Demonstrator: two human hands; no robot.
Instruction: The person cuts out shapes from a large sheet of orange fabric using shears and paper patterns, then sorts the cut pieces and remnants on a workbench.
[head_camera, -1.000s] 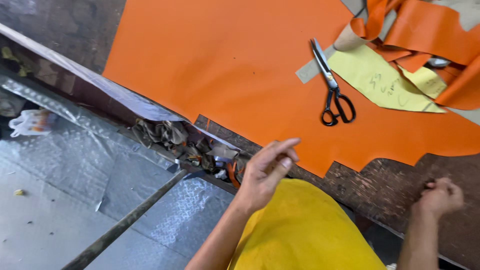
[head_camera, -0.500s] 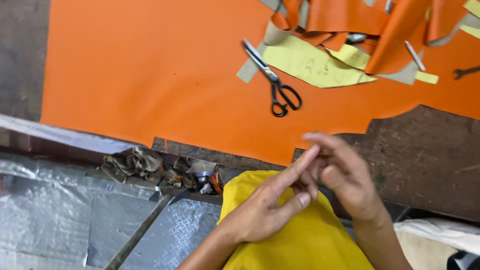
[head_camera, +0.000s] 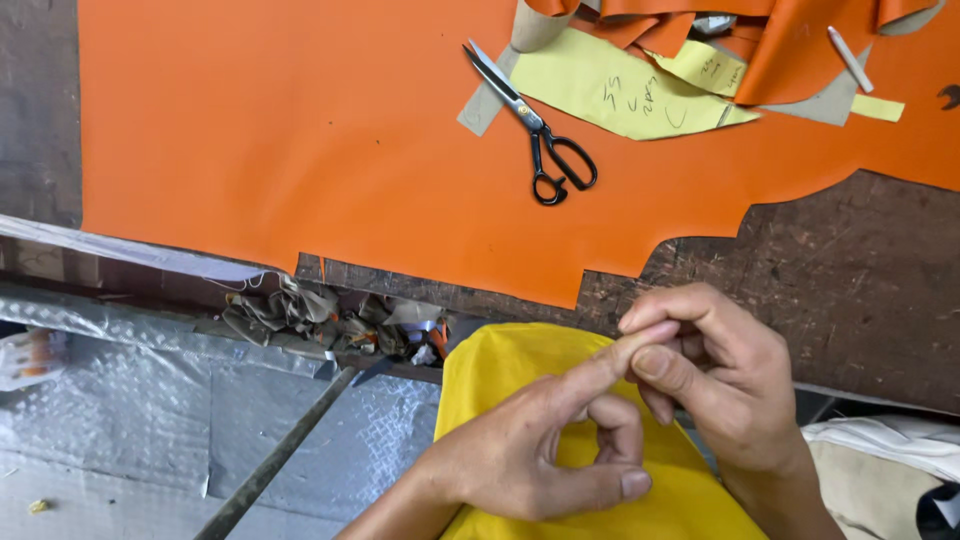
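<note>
While we look down over the yellow shirt, we see our two hands meet just in front of the big orange sheet. Our left hand points its first finger up, and the other fingers curl in with the thumb lying flat. Our right hand pinches the tip of that finger between its thumb and fingers. We hold no tool in either hand.

The orange sheet covers most of the dark wooden table. Its near edge is cut in steps and curves. The black scissors lie on the sheet, well apart from our hands, with the blades closed and the points aimed away from us.

Just beside the scissors, on the sheet, lies a pale yellow paper shape with some pen marks on it. A smaller yellow strip lies at the far right of the sheet. A white stick rests near it. Orange scraps are piled at the sheet's far edge.

Below the sheet's near edge, a heap of crumpled scraps sits by a shiny silver floor.
</note>
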